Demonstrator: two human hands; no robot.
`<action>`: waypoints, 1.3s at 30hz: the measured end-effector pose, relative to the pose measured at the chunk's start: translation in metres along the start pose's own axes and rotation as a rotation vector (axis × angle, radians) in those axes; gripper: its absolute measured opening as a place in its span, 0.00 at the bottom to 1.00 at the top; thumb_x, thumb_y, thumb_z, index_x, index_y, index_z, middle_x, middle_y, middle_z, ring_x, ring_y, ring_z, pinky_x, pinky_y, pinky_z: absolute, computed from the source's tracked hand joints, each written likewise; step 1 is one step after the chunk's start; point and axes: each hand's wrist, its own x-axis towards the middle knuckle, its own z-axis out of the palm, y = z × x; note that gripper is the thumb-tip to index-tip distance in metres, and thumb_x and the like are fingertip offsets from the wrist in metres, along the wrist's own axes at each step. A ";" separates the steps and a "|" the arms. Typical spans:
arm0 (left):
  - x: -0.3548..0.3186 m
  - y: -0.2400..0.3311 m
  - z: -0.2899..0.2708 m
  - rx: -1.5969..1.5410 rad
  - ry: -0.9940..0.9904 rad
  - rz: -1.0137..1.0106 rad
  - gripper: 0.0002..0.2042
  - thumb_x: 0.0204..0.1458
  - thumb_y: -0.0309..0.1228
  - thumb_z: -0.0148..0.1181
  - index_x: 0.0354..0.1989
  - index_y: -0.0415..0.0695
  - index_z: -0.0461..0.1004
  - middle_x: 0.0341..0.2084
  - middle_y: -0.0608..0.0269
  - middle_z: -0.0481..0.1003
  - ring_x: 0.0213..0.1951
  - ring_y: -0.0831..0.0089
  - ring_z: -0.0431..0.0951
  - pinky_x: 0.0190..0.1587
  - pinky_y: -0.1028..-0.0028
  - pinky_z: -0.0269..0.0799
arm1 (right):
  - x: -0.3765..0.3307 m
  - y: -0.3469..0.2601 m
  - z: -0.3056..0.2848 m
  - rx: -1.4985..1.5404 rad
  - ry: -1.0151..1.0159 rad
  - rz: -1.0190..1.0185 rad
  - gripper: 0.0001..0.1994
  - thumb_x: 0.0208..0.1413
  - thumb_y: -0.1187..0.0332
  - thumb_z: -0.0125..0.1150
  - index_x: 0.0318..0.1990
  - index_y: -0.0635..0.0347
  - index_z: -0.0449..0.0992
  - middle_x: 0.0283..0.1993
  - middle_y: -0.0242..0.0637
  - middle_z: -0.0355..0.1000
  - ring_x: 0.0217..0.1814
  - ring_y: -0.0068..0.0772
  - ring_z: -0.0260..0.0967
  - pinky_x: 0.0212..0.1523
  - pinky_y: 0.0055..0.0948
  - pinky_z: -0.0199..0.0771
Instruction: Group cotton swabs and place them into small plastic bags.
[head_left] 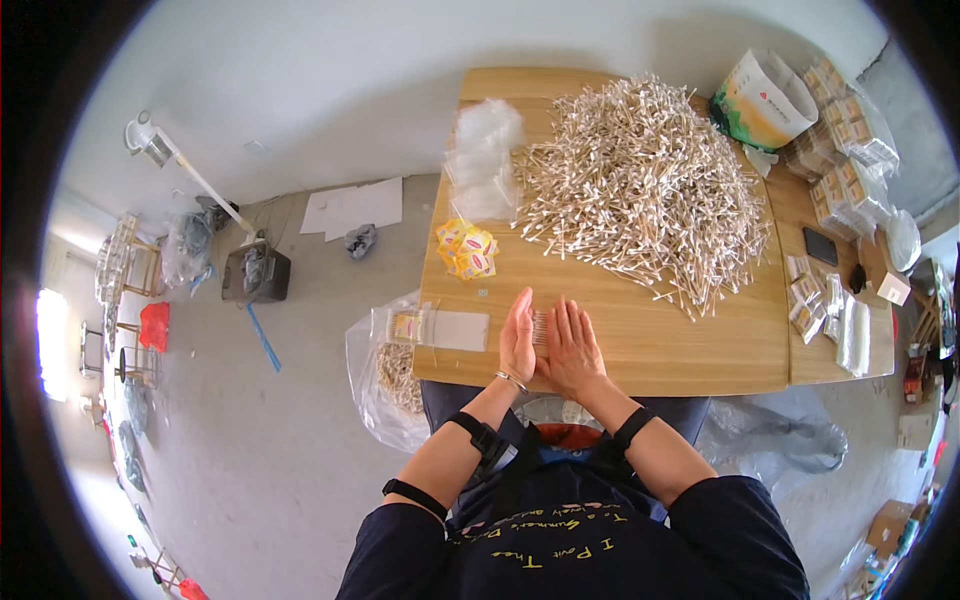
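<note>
In front of me at the table's near edge, my left hand point(517, 338) and my right hand point(572, 345) face each other with straight fingers. A small row of cotton swabs point(541, 328) is pressed between them, partly hidden by the palms. Just left of my left hand lies a clear packet point(405, 326) with swabs showing in it, beside a white card strip point(460, 331). Farther off sits a large loose heap of cotton swabs point(645, 190). Yellow and white printed cards point(466, 249) lie in a small pile left of the heap, below stacked clear plastic bags point(483, 165).
The wooden table point(690, 350) bears a printed paper bag point(765, 100), wrapped stacks of packs point(850, 190), a black phone point(820, 246) and a cardboard box point(884, 272) on its right. A clear sack of swabs point(398, 380) hangs low left. A dark bin point(256, 272) stands on the floor.
</note>
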 end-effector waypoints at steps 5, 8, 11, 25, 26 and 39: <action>0.000 0.001 0.004 0.038 0.051 0.052 0.32 0.63 0.49 0.39 0.65 0.33 0.51 0.65 0.49 0.52 0.67 0.61 0.50 0.68 0.64 0.44 | -0.003 0.011 0.002 0.160 0.108 0.005 0.36 0.54 0.55 0.52 0.65 0.70 0.50 0.71 0.56 0.42 0.75 0.54 0.33 0.71 0.48 0.31; 0.002 -0.001 0.004 0.047 0.065 0.071 0.31 0.63 0.48 0.39 0.64 0.33 0.52 0.65 0.50 0.53 0.67 0.61 0.51 0.68 0.65 0.45 | 0.005 0.014 0.000 0.247 0.142 0.044 0.34 0.53 0.61 0.54 0.64 0.69 0.52 0.70 0.55 0.43 0.74 0.54 0.33 0.71 0.49 0.31; 0.004 -0.007 -0.005 0.068 0.049 0.084 0.31 0.63 0.48 0.39 0.64 0.33 0.52 0.65 0.50 0.54 0.67 0.62 0.51 0.68 0.65 0.45 | 0.008 0.005 0.004 0.190 0.096 0.027 0.31 0.53 0.65 0.54 0.63 0.68 0.54 0.70 0.53 0.44 0.74 0.53 0.35 0.71 0.48 0.32; 0.002 0.000 0.001 -0.017 -0.015 0.039 0.30 0.64 0.45 0.40 0.65 0.33 0.51 0.64 0.49 0.56 0.65 0.64 0.55 0.65 0.70 0.48 | 0.025 0.012 0.023 1.045 0.604 0.165 0.22 0.60 0.78 0.40 0.63 0.65 0.56 0.72 0.52 0.42 0.75 0.48 0.37 0.70 0.39 0.40; 0.002 0.000 -0.001 -0.012 -0.002 0.025 0.30 0.64 0.45 0.40 0.65 0.33 0.51 0.63 0.49 0.56 0.65 0.64 0.55 0.65 0.69 0.48 | 0.026 0.010 0.022 1.086 0.530 0.144 0.21 0.62 0.75 0.40 0.63 0.66 0.55 0.72 0.50 0.43 0.75 0.45 0.37 0.70 0.37 0.39; 0.004 0.003 -0.001 -0.057 0.008 -0.037 0.34 0.62 0.52 0.39 0.65 0.34 0.50 0.65 0.47 0.52 0.67 0.59 0.50 0.68 0.64 0.45 | -0.005 0.002 -0.007 -0.077 -0.115 -0.085 0.41 0.57 0.40 0.41 0.67 0.66 0.47 0.72 0.49 0.40 0.76 0.50 0.29 0.72 0.44 0.29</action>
